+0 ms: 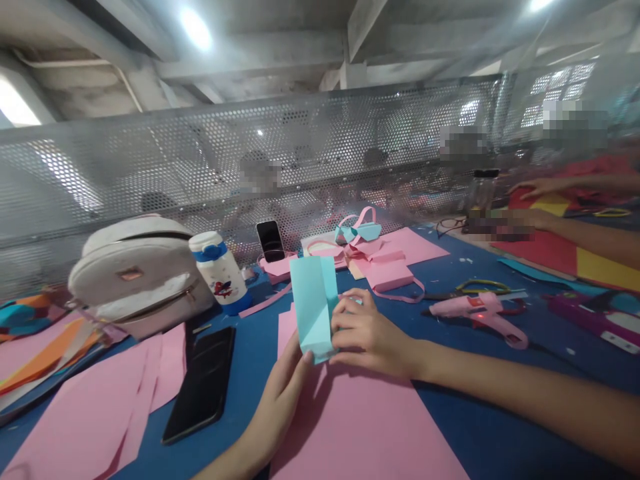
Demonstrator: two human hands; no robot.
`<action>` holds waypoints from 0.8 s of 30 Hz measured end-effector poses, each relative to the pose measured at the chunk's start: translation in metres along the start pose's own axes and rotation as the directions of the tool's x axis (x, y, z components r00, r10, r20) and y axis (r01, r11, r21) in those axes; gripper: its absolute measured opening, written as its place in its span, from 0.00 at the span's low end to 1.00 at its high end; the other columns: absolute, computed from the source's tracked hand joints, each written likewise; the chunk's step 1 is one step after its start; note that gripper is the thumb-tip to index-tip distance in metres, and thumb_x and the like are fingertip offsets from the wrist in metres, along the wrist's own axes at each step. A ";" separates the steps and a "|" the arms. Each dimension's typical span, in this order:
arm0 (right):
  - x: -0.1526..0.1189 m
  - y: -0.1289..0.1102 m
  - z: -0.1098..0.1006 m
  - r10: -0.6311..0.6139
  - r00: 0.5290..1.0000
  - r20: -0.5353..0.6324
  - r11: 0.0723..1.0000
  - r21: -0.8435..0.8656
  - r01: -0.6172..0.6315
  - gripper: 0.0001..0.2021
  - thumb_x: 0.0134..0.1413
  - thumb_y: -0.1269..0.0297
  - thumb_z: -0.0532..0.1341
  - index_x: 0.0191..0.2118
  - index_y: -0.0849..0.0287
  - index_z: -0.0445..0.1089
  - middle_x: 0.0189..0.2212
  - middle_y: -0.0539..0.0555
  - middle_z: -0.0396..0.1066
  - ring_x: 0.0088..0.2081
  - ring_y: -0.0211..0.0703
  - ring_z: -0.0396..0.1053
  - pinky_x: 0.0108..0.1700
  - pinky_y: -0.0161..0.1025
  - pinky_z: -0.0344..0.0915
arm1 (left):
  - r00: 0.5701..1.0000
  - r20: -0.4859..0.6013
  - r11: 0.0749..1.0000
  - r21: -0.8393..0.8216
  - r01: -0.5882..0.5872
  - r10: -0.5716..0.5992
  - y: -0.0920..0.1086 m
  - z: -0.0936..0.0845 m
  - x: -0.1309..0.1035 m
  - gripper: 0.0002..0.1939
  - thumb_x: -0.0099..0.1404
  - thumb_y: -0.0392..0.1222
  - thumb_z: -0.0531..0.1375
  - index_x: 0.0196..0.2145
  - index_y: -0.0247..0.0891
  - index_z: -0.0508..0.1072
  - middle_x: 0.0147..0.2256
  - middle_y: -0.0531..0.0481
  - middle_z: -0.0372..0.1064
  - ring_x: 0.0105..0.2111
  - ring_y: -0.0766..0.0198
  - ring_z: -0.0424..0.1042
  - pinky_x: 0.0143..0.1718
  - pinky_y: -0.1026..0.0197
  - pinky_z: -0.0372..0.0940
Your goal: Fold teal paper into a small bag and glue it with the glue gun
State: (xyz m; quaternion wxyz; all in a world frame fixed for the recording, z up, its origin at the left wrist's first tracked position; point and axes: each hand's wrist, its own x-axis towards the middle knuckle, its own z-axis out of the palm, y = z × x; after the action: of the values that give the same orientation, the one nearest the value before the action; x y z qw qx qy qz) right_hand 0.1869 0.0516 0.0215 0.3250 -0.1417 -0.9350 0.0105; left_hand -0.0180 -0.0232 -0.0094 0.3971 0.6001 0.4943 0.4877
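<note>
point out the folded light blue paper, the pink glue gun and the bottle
Folded light blue paper (311, 300): head view, on its front panel.
Pink glue gun (473, 305): head view, on its body.
Bottle (218, 275): head view, on its white side.

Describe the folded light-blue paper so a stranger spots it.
On the blue table, find the large pink sheet. Above it, the left hand and right hand hold the folded paper, nearer and plainly taller than the light-blue piece behind.

White backpack (133, 273) beside blue-and-white bottle (220, 275); black phone (203, 383) flat on blue table (250, 353)
</note>
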 end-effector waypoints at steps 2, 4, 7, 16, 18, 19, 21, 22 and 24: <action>0.001 0.001 -0.001 -0.014 1.000 0.014 1.000 -0.007 0.014 0.08 0.63 0.61 0.63 0.33 0.56 0.74 0.35 0.48 0.74 0.44 0.42 0.64 0.59 0.49 0.43 | 1.000 -0.014 1.000 0.010 -0.021 0.021 -0.002 -0.002 -0.001 0.25 0.69 0.56 0.58 0.61 0.50 0.67 0.65 0.51 0.60 0.68 0.51 0.48 0.68 0.49 0.46; 0.002 0.002 -0.003 -0.035 0.998 0.055 0.999 -0.021 0.036 0.07 0.63 0.62 0.63 0.33 0.56 0.73 0.34 0.47 0.74 0.44 0.42 0.64 0.58 0.48 0.43 | 0.998 -0.017 0.998 0.024 -0.058 0.058 -0.001 -0.003 -0.001 0.25 0.70 0.54 0.56 0.63 0.49 0.65 0.66 0.51 0.58 0.69 0.52 0.48 0.68 0.50 0.46; 0.004 0.000 -0.007 -0.058 0.991 0.118 0.997 -0.052 0.064 0.07 0.64 0.63 0.63 0.33 0.56 0.73 0.34 0.47 0.74 0.44 0.42 0.64 0.58 0.48 0.42 | 0.995 -0.007 0.994 0.052 -0.095 0.095 0.003 -0.002 -0.001 0.25 0.72 0.53 0.55 0.63 0.46 0.64 0.65 0.49 0.59 0.67 0.51 0.53 0.67 0.49 0.50; 0.006 -0.002 -0.009 -0.064 0.988 0.141 0.994 -0.074 0.075 0.07 0.64 0.62 0.62 0.34 0.56 0.73 0.34 0.48 0.75 0.45 0.43 0.64 0.59 0.48 0.40 | 0.969 -0.005 0.956 0.170 -0.241 0.245 0.003 -0.002 0.002 0.21 0.74 0.49 0.52 0.61 0.46 0.69 0.65 0.48 0.60 0.68 0.51 0.51 0.68 0.47 0.43; 0.006 -0.002 -0.010 -0.061 0.987 0.148 0.994 -0.082 0.074 0.07 0.65 0.62 0.61 0.34 0.56 0.73 0.35 0.48 0.76 0.44 0.43 0.64 0.59 0.48 0.40 | 0.965 0.026 0.947 0.187 -0.260 0.260 0.001 -0.003 0.003 0.21 0.74 0.48 0.52 0.62 0.46 0.67 0.65 0.49 0.59 0.68 0.51 0.50 0.68 0.46 0.42; 0.006 -0.002 -0.010 -0.060 0.987 0.146 0.994 -0.081 0.072 0.08 0.65 0.62 0.61 0.35 0.56 0.73 0.35 0.48 0.76 0.44 0.44 0.64 0.58 0.48 0.41 | 0.961 0.049 0.941 0.195 -0.275 0.271 0.001 -0.004 0.003 0.21 0.75 0.47 0.52 0.63 0.46 0.66 0.66 0.49 0.58 0.68 0.51 0.49 0.68 0.46 0.43; 0.006 -0.002 -0.010 -0.053 0.990 0.130 0.995 -0.072 0.063 0.08 0.65 0.62 0.60 0.35 0.56 0.72 0.36 0.48 0.76 0.45 0.45 0.65 0.57 0.48 0.41 | 0.947 0.102 0.922 0.216 -0.321 0.306 0.000 -0.005 0.003 0.22 0.75 0.45 0.51 0.64 0.48 0.63 0.66 0.50 0.56 0.68 0.52 0.49 0.68 0.47 0.45; 0.005 -0.002 -0.010 -0.049 0.992 0.118 0.996 -0.064 0.056 0.07 0.66 0.62 0.60 0.36 0.56 0.72 0.36 0.49 0.76 0.47 0.45 0.65 0.57 0.48 0.42 | 0.936 0.130 0.909 0.228 -0.349 0.327 0.000 -0.006 0.003 0.22 0.75 0.43 0.51 0.65 0.49 0.62 0.67 0.50 0.55 0.68 0.53 0.49 0.68 0.48 0.46; 0.005 -0.001 -0.010 -0.042 0.996 0.084 0.998 -0.041 0.046 0.06 0.65 0.62 0.60 0.37 0.56 0.72 0.36 0.49 0.77 0.49 0.46 0.65 0.57 0.48 0.41 | 0.914 0.177 0.880 0.255 -0.400 0.364 0.001 -0.007 0.003 0.23 0.75 0.41 0.51 0.65 0.52 0.61 0.67 0.52 0.54 0.68 0.54 0.51 0.68 0.48 0.46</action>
State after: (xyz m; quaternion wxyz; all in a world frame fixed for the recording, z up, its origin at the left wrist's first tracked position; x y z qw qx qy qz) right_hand 0.1888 0.0514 0.0323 0.2827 -0.1276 -0.9506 -0.0107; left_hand -0.0244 -0.0205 -0.0066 0.2319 0.7659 0.4056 0.4417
